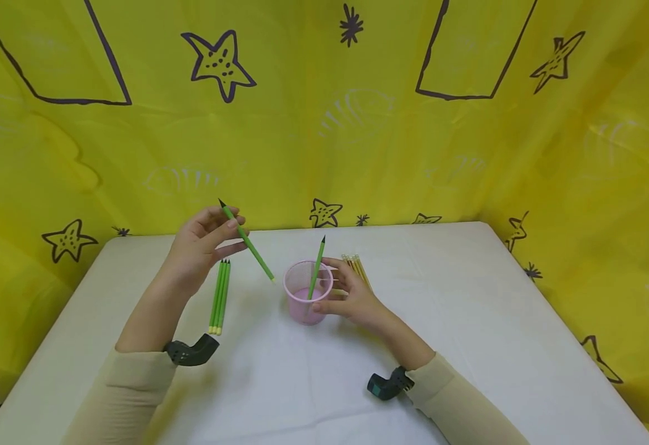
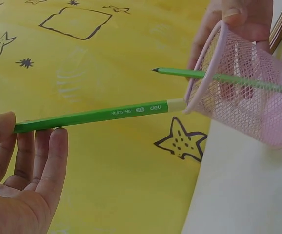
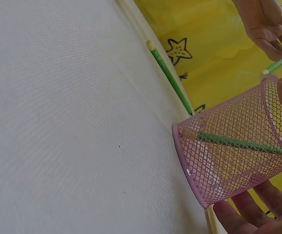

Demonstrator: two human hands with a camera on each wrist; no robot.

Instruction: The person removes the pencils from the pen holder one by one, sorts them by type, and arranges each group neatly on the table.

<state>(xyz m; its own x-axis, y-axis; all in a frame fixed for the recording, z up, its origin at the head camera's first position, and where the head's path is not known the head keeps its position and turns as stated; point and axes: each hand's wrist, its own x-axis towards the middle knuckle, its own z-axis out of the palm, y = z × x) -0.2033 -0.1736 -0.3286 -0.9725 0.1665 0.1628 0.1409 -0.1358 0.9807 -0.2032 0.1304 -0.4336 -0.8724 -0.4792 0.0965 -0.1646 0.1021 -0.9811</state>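
Note:
Between its thumb and fingers my left hand (image 1: 204, 247) pinches a green pencil (image 1: 252, 249), dark tip up and pale end slanting down toward the cup. In the left wrist view that pale end overlaps the rim of the pink mesh cup (image 2: 258, 114). My right hand (image 1: 355, 296) grips the cup (image 1: 305, 312) from its right side, thumb in front and fingers behind. Inside the cup another green pencil (image 1: 317, 266) leans with its dark tip up; its lower part shows through the mesh in the right wrist view.
Several green pencils (image 1: 220, 300) lie side by side on the white table (image 1: 280, 395), left of the cup. Gold-coloured pencils (image 1: 360, 267) lie behind the right hand, partly hidden by it. A yellow patterned curtain (image 1: 280, 154) hangs behind the table and along its sides.

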